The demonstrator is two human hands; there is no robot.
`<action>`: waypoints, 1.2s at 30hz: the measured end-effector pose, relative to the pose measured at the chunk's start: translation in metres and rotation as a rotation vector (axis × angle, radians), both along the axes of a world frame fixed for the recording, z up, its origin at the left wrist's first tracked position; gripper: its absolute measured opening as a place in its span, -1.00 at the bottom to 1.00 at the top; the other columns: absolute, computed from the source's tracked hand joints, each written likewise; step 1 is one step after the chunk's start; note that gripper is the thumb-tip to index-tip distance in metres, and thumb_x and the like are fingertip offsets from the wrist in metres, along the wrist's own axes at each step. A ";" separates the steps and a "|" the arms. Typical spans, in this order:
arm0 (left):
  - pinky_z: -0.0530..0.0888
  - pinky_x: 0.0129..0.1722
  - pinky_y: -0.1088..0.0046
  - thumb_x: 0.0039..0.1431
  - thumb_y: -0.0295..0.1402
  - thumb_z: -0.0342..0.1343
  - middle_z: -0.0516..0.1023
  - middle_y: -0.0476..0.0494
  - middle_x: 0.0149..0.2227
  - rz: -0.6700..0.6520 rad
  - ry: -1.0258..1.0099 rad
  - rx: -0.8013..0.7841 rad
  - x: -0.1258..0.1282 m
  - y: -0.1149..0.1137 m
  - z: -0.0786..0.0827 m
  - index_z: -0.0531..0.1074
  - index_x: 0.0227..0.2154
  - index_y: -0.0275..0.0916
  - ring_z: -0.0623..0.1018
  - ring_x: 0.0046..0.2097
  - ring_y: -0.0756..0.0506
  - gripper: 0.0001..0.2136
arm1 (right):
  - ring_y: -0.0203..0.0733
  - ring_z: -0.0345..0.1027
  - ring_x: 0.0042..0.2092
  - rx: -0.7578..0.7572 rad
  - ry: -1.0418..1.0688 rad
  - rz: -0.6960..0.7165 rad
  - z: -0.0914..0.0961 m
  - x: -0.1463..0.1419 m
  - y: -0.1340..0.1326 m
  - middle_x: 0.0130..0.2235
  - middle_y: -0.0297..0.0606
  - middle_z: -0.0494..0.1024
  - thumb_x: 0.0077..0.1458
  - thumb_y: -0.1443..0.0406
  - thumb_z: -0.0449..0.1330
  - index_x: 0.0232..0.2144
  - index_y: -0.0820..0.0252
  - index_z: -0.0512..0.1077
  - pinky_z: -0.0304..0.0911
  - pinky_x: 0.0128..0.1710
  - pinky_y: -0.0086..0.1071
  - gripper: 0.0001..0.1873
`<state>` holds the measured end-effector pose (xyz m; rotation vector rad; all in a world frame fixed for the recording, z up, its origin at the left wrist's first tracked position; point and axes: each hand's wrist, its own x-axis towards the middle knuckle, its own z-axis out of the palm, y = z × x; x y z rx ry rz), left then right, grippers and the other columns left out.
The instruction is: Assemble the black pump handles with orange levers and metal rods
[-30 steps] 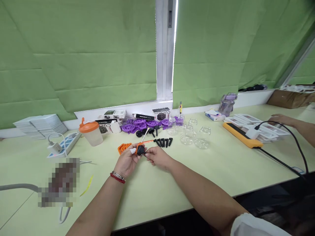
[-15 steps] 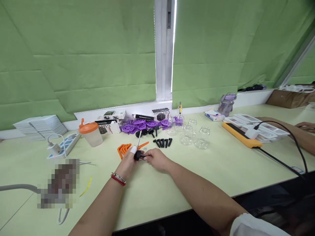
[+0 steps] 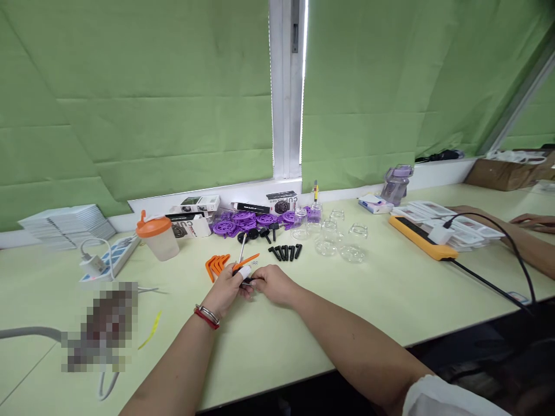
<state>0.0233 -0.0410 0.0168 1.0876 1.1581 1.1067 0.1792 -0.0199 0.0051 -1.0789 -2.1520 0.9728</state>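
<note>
My left hand (image 3: 225, 290) is closed around a small black plastic part (image 3: 247, 281), most of it hidden by the fingers. White tape or a finger cover (image 3: 245, 273) wraps its thumb. A thin metal rod (image 3: 242, 248), like a screwdriver shaft, sticks up from beside this hand; its lower end is hidden. My right hand (image 3: 273, 284) pinches the other end of the black part, fingertips close to the left hand. Just beyond lie an orange stick (image 3: 249, 261), several orange angled pieces (image 3: 215, 266) and tiny metal bits (image 3: 254, 263), too small to name.
Behind my hands are black pegs (image 3: 285, 252), purple wheel-shaped parts (image 3: 243, 222), clear glass jars (image 3: 353, 249) and boxes (image 3: 191, 227). An orange-lidded cup (image 3: 158, 240) and power strip (image 3: 113, 259) stand left. At right are a yellow-black power strip (image 3: 422, 238) and another person's arm (image 3: 515, 245).
The black part has turned in my hands, and my left thumb now covers its wide end. Both hands stay close together. The view has shifted slightly.
</note>
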 end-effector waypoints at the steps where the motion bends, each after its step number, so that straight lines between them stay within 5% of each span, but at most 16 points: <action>1: 0.44 -0.57 0.38 0.07 -0.30 0.19 0.48 -0.14 -0.56 0.007 -0.002 -0.009 0.000 0.001 0.000 0.38 -0.38 -0.26 0.47 -0.56 -0.08 -0.85 | -0.33 0.19 -0.47 -0.004 -0.010 0.006 0.000 0.000 0.001 -0.51 -0.35 0.46 0.07 0.35 0.10 -0.50 0.20 0.51 0.05 -0.45 -0.47 -0.80; 4: 0.45 -0.54 0.33 0.07 -0.32 0.19 0.49 -0.17 -0.52 0.044 -0.033 -0.045 -0.001 0.002 -0.001 0.39 -0.38 -0.27 0.49 -0.55 -0.11 -0.86 | -0.31 0.23 -0.44 0.019 -0.033 -0.038 0.002 0.006 0.011 -0.48 -0.32 0.48 0.08 0.27 0.14 -0.45 0.21 0.53 0.07 -0.42 -0.45 -0.81; 9: 0.49 -0.47 0.19 0.05 -0.32 0.20 0.52 -0.24 -0.44 0.119 -0.066 -0.090 -0.004 0.005 -0.001 0.40 -0.34 -0.27 0.54 -0.50 -0.16 -0.85 | -0.18 0.28 -0.20 0.254 -0.128 -0.510 -0.002 0.031 0.042 -0.23 -0.15 0.46 0.14 0.22 0.11 -0.36 0.22 0.53 0.13 -0.21 -0.37 -0.77; 12: 0.50 -0.47 0.18 0.04 -0.35 0.21 0.52 -0.26 -0.44 0.146 -0.097 -0.110 -0.004 0.005 -0.002 0.41 -0.35 -0.28 0.55 -0.49 -0.19 -0.85 | -0.08 0.21 -0.08 0.320 -0.230 -0.620 -0.010 0.039 0.057 -0.16 -0.11 0.40 0.07 0.22 0.18 -0.40 0.22 0.53 0.12 -0.12 -0.31 -0.81; 19: 0.52 -0.50 0.27 0.01 -0.40 0.25 0.51 -0.21 -0.47 0.121 -0.283 -0.118 -0.008 0.010 -0.010 0.43 -0.36 -0.27 0.55 -0.47 -0.16 -0.86 | 0.02 0.16 -0.03 0.385 -0.409 -0.590 -0.021 0.027 0.066 -0.10 -0.04 0.39 0.00 0.22 0.22 -0.43 0.25 0.54 0.05 -0.04 -0.19 -0.81; 27: 0.52 -0.48 0.27 0.00 -0.34 0.26 0.52 -0.21 -0.49 0.128 -0.189 -0.085 -0.010 0.011 -0.010 0.42 -0.38 -0.26 0.56 -0.48 -0.16 -0.84 | -0.03 0.23 -0.09 0.379 -0.341 -0.588 -0.019 0.028 0.063 -0.15 -0.04 0.44 0.01 0.33 0.18 -0.50 0.28 0.50 0.08 -0.08 -0.22 -0.86; 36: 0.51 -0.47 0.31 0.09 -0.35 0.15 0.51 -0.16 -0.48 0.220 -0.155 -0.040 -0.013 0.009 0.002 0.41 -0.36 -0.27 0.54 -0.48 -0.13 -0.90 | -0.29 0.29 -0.39 0.118 -0.013 -0.211 0.004 0.041 0.039 -0.43 -0.32 0.48 -0.04 0.27 0.24 -0.43 0.20 0.50 0.14 -0.37 -0.43 -0.89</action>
